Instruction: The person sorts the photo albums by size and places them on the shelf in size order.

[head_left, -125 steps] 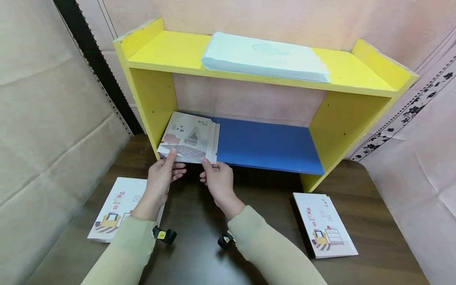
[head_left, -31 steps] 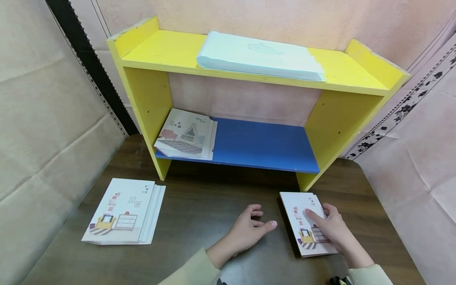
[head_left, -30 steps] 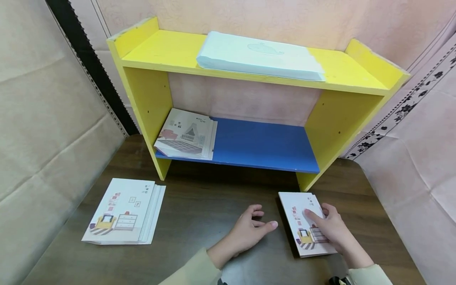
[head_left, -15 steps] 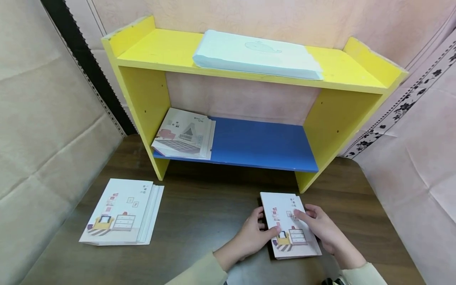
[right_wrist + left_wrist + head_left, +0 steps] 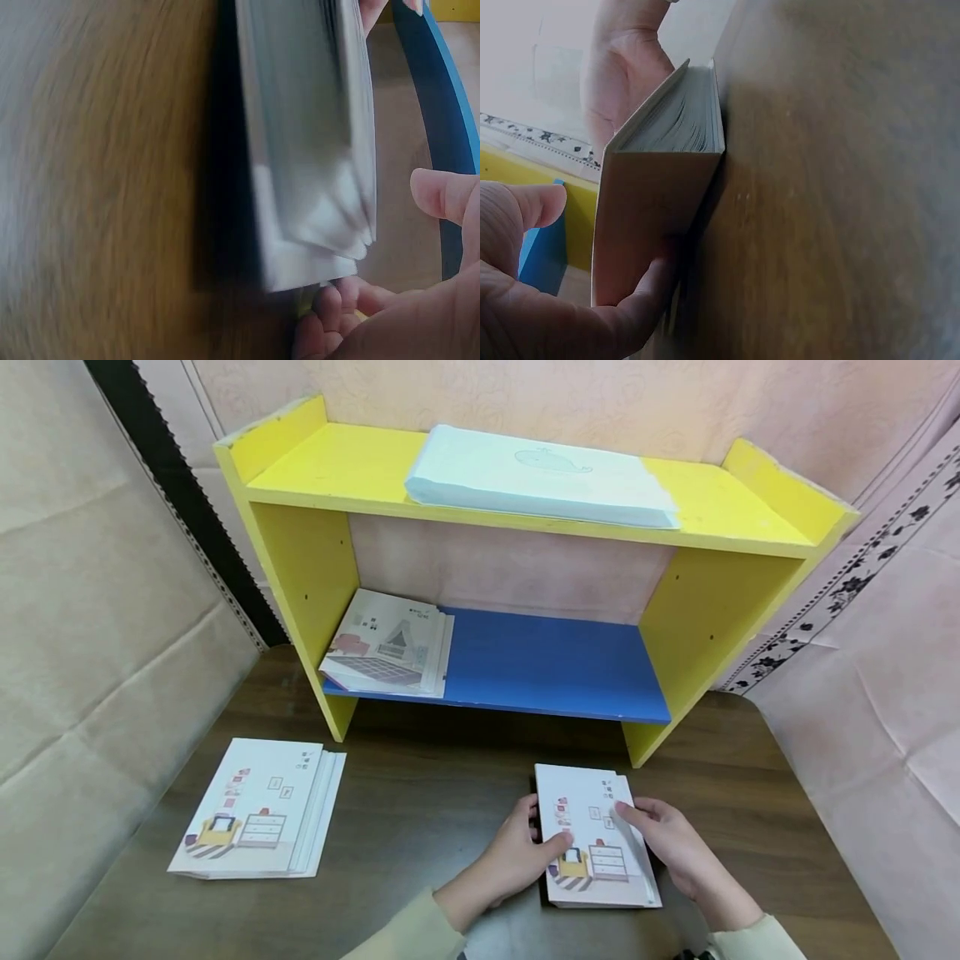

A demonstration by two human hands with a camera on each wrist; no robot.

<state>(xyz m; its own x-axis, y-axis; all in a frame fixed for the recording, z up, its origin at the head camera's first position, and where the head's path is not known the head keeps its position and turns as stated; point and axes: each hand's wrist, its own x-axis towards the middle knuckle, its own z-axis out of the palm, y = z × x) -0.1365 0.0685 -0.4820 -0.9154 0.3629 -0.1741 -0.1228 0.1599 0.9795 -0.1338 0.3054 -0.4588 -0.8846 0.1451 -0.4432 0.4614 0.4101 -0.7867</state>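
Observation:
Both hands hold a white book (image 5: 596, 839) with a yellow chair and a chest of drawers drawn on its cover, low in the middle right of the head view. My left hand (image 5: 517, 852) grips its left edge, thumb over the cover and fingers along the spine side. At the opposite edge, my right hand (image 5: 678, 852) holds it with the thumb on the cover; some fingers are hidden behind. The left wrist view shows the book's (image 5: 656, 187) spine and page block just above the table. Slightly fanned pages of the book (image 5: 307, 150) face the right wrist view.
A yellow shelf unit (image 5: 292, 568) with a blue lower board (image 5: 555, 664) stands at the back. Books (image 5: 390, 643) lie at that board's left end. A pale blue package (image 5: 540, 477) rests on top. Another white book (image 5: 247, 810) lies on the wooden table (image 5: 420, 785) at left.
My hands have left the books on the blue board. My right hand took hold of the right-hand book and moved it leftward; my left hand now grips its other edge.

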